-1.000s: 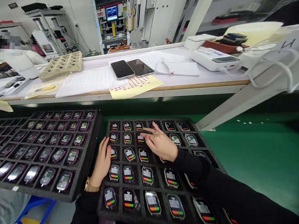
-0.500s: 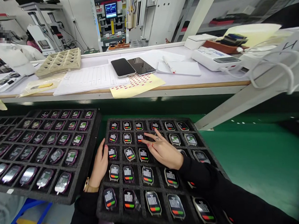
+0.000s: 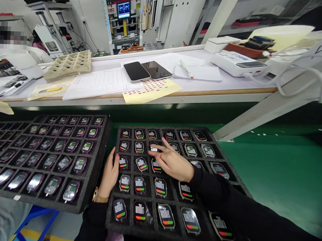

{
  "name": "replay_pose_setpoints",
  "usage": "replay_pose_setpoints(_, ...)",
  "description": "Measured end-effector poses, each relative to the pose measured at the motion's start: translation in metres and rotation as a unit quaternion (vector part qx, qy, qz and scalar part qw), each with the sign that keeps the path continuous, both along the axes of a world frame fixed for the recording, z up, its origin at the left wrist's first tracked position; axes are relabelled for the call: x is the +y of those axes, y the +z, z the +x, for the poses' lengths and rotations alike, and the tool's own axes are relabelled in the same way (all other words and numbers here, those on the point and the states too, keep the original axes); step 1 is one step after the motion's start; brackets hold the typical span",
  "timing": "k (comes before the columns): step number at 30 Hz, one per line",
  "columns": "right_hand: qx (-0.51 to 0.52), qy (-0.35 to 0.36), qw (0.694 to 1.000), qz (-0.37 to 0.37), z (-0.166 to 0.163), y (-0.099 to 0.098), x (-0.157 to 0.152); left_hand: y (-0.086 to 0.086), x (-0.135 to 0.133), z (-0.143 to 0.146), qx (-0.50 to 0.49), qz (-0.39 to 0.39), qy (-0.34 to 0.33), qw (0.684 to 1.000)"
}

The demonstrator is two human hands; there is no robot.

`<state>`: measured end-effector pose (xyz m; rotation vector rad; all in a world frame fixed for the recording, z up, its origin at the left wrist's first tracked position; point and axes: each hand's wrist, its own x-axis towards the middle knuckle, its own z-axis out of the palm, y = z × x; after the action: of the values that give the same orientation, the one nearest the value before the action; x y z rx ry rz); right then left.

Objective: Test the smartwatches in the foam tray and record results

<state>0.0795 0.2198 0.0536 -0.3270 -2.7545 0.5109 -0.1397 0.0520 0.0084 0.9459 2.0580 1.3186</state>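
A black foam tray (image 3: 169,238) with rows of square smartwatches lies in front of me. My left hand (image 3: 108,178) holds its left rim, fingers straight along the edge. Over the upper middle rows my right hand (image 3: 173,163) is open, fingers spread, holding nothing. Its fingertips are at a smartwatch (image 3: 153,148) in the second row, which shows a white and green screen and is partly covered. Many others, like the smartwatch (image 3: 166,216) in the front row, show a keypad-like screen with a red and green bar. My right forearm hides part of the tray's right side.
To the left stands another foam tray (image 3: 80,202) of purple-rimmed watches. A bench (image 3: 205,94) runs across behind, bearing two phones (image 3: 136,72), paper sheets (image 3: 98,83), a beige moulded tray (image 3: 70,65) and a white device (image 3: 238,63). A slanted white post (image 3: 246,115) stands right; another person is far left.
The smartwatch under my right fingertips has switched from the keypad screen to white and green. My right index finger has shifted slightly left on the tray. The camera view has turned a little.
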Motion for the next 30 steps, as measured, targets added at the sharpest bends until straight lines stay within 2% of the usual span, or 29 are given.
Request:
replay_pose_setpoints(7,0.036,-0.032,0.999,0.004,0.003,0.002,0.001,0.001,-0.001,0.0,-0.003,0.002,0.001,1.0)
replay_pose_setpoints(12,0.001,0.007,0.999,0.032,-0.005,-0.001,-0.004,0.001,-0.001,0.0,-0.007,0.009,0.0,1.0)
replay_pose_setpoints(19,-0.013,0.033,0.998,0.044,-0.026,-0.017,-0.013,0.0,-0.002,0.0,0.001,0.019,-0.001,1.0)
replay_pose_setpoints(30,0.005,-0.012,0.999,0.034,0.011,-0.007,0.006,-0.004,-0.001,-0.002,-0.001,0.018,0.005,1.0)
